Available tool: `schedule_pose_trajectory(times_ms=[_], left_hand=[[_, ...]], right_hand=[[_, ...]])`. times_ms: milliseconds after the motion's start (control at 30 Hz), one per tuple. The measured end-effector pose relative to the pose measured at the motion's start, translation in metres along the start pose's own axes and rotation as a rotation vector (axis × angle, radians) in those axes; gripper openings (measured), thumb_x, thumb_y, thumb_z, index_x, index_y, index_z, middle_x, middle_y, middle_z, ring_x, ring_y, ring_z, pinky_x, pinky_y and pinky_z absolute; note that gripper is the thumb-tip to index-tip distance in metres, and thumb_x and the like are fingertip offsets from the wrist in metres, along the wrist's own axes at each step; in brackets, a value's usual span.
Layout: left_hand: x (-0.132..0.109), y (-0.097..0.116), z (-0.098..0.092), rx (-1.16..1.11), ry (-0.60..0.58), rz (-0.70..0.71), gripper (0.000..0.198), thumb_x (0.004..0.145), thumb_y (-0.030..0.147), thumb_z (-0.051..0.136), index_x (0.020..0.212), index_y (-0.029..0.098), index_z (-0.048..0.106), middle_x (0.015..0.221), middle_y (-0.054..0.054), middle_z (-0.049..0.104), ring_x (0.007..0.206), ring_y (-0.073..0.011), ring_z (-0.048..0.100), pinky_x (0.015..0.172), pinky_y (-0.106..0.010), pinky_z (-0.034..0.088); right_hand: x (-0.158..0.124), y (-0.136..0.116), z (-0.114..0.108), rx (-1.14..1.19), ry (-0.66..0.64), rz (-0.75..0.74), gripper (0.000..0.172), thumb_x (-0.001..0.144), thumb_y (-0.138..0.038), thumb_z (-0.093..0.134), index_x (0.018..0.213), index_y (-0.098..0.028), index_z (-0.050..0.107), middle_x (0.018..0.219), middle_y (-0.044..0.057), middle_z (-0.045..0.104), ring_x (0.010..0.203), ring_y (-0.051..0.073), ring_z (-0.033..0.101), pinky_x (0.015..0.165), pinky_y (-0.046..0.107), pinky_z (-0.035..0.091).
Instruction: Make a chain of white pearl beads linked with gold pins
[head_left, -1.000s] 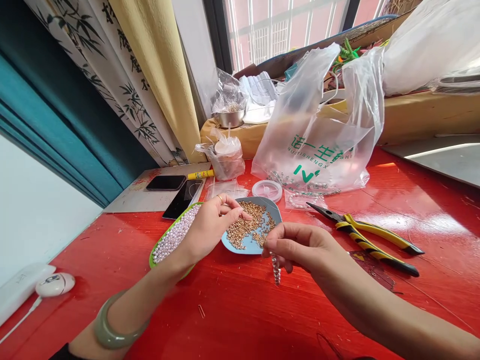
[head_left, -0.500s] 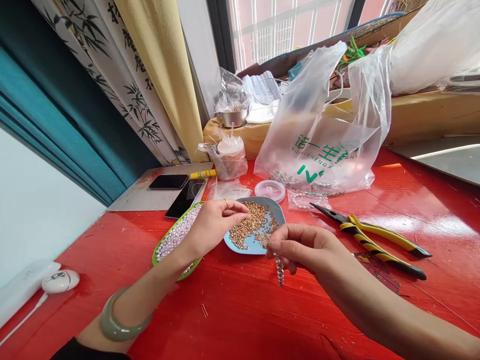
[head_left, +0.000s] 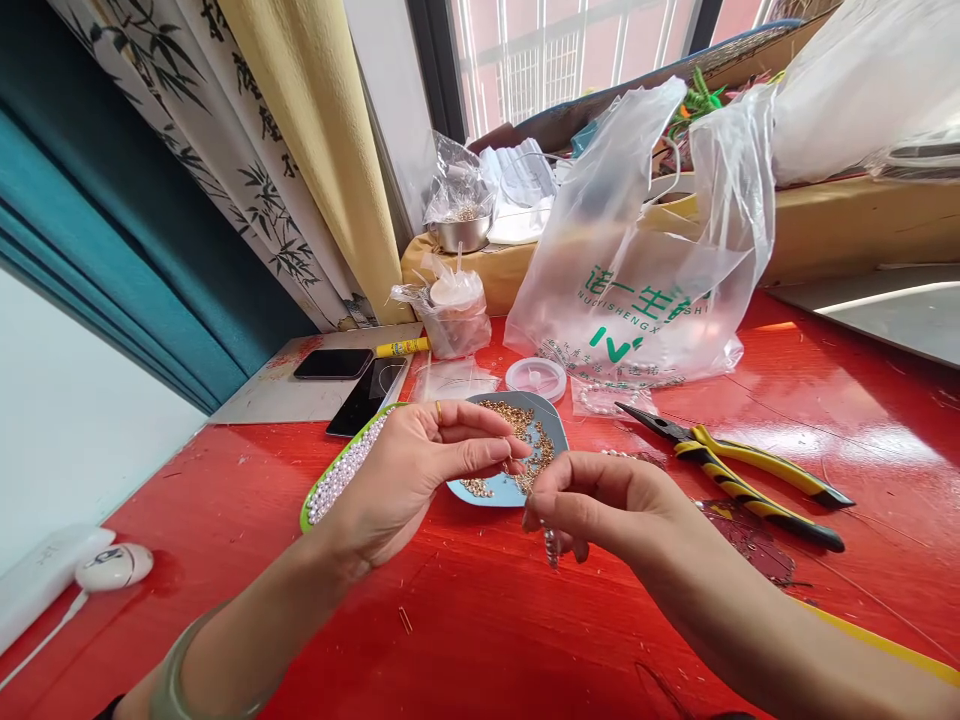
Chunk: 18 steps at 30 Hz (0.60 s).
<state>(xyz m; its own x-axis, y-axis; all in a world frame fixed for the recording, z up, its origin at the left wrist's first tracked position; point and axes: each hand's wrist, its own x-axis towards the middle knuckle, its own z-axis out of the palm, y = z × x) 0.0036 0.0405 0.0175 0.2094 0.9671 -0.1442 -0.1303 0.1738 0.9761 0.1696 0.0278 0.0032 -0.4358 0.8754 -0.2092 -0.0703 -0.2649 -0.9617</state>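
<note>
My left hand (head_left: 439,465) is closed in a pinch above the near edge of a blue dish (head_left: 469,493). What its fingertips hold is too small to make out. Just to the right, my right hand (head_left: 604,500) pinches a short strand of shiny beads (head_left: 552,547), which hangs below the fingers. The two sets of fingertips are close together but apart. Loose gold beads (head_left: 541,440) lie in the blue dish, partly hidden by my left hand. Behind my left wrist, a green-rimmed tray (head_left: 305,515) holds pale pearl beads (head_left: 345,475).
Yellow-and-black long-nose pliers (head_left: 739,465) lie on the red table (head_left: 450,640) at right. A clear plastic bag (head_left: 637,260) stands behind the dish, near a round spool (head_left: 535,379). Two phones lie at back left, one a dark phone (head_left: 332,364). A small wire piece (head_left: 406,620) lies in front.
My left hand has lifted off the gold beads and moved right, towards my right hand. The right hand still holds the bead strand, almost in place. The view has shifted slightly.
</note>
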Motion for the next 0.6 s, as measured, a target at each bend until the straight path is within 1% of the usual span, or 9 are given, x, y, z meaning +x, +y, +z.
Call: schedule_pose_trajectory(times_ms=[167,367,600], left_hand=[[-0.0041,0.0027,0.0033,-0.004,0.003,0.009,0.007,0.068,0.013,0.073,0.072,0.015,0.067,0.067,0.002,0.072,0.065,-0.0084,0.066,0.062,-0.014,0.05],[-0.0059,0.0045,0.0051,-0.006,0.013,0.016,0.008,0.067,0.012,0.073,0.071,0.014,0.067,0.067,0.001,0.072,0.064,-0.0086,0.066,0.061,-0.014,0.051],[-0.0064,0.0044,0.0068,-0.018,0.02,0.024,0.008,0.066,0.011,0.074,0.071,0.015,0.067,0.067,0.001,0.072,0.065,-0.0094,0.067,0.062,-0.015,0.052]], right_hand=[[-0.0012,-0.0025,0.0018,0.0,0.003,0.012,0.014,0.064,-0.028,0.061,0.056,-0.017,0.056,0.053,-0.003,0.05,0.052,0.009,0.044,0.051,0.022,0.035],[-0.0023,-0.0012,0.0026,0.012,-0.028,0.007,0.014,0.065,-0.026,0.06,0.056,-0.017,0.056,0.052,-0.004,0.05,0.051,0.008,0.043,0.05,0.021,0.035],[-0.004,0.0005,0.0021,0.0,-0.029,0.005,0.013,0.067,-0.024,0.06,0.057,-0.017,0.056,0.054,-0.004,0.051,0.052,0.008,0.043,0.051,0.021,0.036]])
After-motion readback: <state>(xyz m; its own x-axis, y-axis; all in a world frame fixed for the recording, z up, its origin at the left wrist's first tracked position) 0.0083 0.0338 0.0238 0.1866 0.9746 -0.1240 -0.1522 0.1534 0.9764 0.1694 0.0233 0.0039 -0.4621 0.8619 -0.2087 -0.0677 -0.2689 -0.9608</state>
